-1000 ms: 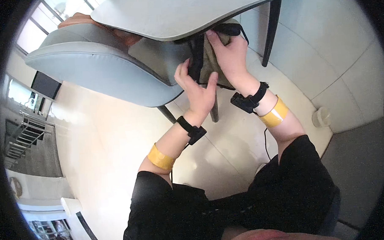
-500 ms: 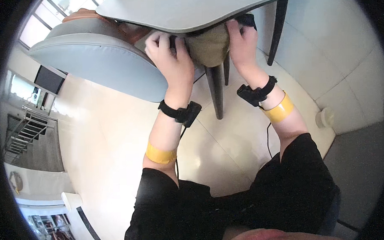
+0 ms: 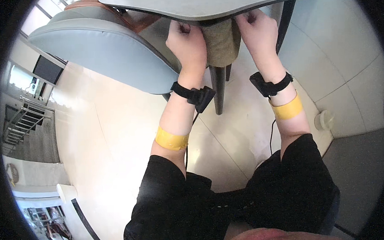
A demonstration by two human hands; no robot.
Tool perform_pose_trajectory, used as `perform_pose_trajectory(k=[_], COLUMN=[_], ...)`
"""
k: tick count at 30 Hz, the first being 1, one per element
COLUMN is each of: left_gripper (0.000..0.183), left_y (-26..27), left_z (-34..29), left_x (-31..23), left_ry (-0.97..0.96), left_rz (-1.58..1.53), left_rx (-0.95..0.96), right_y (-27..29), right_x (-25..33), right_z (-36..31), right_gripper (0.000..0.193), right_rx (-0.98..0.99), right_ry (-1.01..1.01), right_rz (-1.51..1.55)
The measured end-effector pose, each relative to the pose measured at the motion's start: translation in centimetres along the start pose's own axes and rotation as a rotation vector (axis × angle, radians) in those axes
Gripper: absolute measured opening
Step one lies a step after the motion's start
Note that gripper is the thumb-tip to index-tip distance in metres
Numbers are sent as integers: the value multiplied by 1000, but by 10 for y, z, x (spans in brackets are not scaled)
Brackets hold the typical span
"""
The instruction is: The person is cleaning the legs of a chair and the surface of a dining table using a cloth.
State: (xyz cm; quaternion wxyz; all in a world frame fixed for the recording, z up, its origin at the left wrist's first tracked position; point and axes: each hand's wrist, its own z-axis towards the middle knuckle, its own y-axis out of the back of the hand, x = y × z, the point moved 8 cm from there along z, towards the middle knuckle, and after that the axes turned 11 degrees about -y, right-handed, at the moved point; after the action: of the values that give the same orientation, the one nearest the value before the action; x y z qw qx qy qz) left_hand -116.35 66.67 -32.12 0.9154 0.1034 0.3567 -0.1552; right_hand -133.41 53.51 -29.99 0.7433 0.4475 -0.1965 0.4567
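My left hand (image 3: 187, 45) is closed, its fingers curled just under the rounded front edge of a grey tabletop (image 3: 188, 6). Level with it, my right hand (image 3: 258, 33) is also closed, its fingertips partly hidden beneath the same edge. Between the two hands hangs an olive-brown fabric-like piece (image 3: 222, 45), its upper part covered by the tabletop. The left hand lies against or right beside its left side; the right hand is close to its right side. Whatever the fingers hold, if anything, cannot be made out. Each wrist wears a black strap with a small box.
A light blue-grey padded chair (image 3: 101, 51) stands left of my left arm. Dark tapered legs (image 3: 217, 91) come down below the fabric, and another dark leg (image 3: 286, 21) is at right. A pale round container (image 3: 325, 120) sits by the tiled wall. A cable hangs from each wrist box.
Both hands have shifted right and slightly up in the picture, closer under the tabletop edge. Their fingers, more spread before, are now curled tighter. The view has also moved a little.
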Motion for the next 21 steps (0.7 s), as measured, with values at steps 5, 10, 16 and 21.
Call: perform_pose_trajectory(k=[5,10,16,21], left_gripper=[33,52,62,53], left_y=[-25,-42,-46,-50], left_z=[-30,-44,-88,-58], left_x=[7,4,50,26], left_ry=[-188,-292,-312,-353], left_rz=[-281,-223,-9,-70], left_rx=[-90,-46,36,106], right_y=[-8,-50,-116,-101], right_x=[5,-8,-57,-41], right_z=[-24,-45,-64,-56], right_gripper=[27,42,54,51], right_rx=[-90,-3,287,210], right_ry=[45,-57,-65,85], right_rz=[703,853,791,814])
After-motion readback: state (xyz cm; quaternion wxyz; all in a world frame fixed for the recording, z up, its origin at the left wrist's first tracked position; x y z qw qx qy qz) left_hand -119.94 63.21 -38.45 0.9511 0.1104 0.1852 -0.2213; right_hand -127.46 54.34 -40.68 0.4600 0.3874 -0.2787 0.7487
